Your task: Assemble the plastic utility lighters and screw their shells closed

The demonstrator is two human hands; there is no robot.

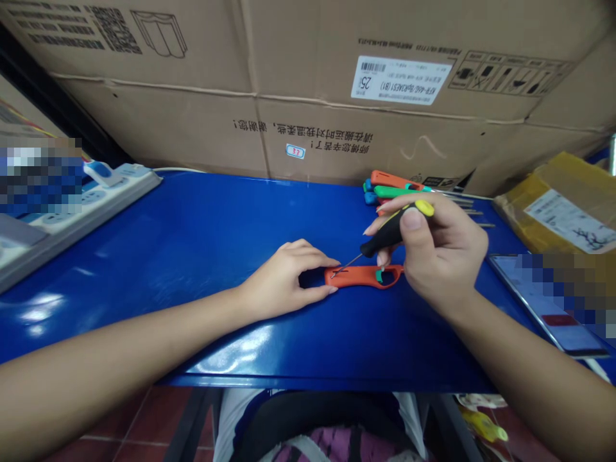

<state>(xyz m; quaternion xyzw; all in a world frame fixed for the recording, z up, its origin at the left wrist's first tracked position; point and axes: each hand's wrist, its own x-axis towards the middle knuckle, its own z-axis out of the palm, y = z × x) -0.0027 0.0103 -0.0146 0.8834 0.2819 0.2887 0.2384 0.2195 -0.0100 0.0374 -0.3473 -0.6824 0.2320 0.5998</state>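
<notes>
An orange long-reach lighter (359, 276) lies flat on the blue table, with a green trigger inside its loop at the right end. Thumb and fingers of my left hand (283, 279) pinch its left end from both sides. In my right hand (440, 250) is a screwdriver (387, 234) with a black and yellow handle. Its thin shaft slants down to the left, and the tip meets the lighter near the left end. My right palm hides whatever part of the lighter extends past the loop.
Several more lighters (399, 181), orange, green and blue, are piled behind my right hand. A large cardboard box (298, 83) walls off the back. At left lies a power strip (77, 212); at right, a phone (543, 301) and a yellow-taped parcel (563, 199).
</notes>
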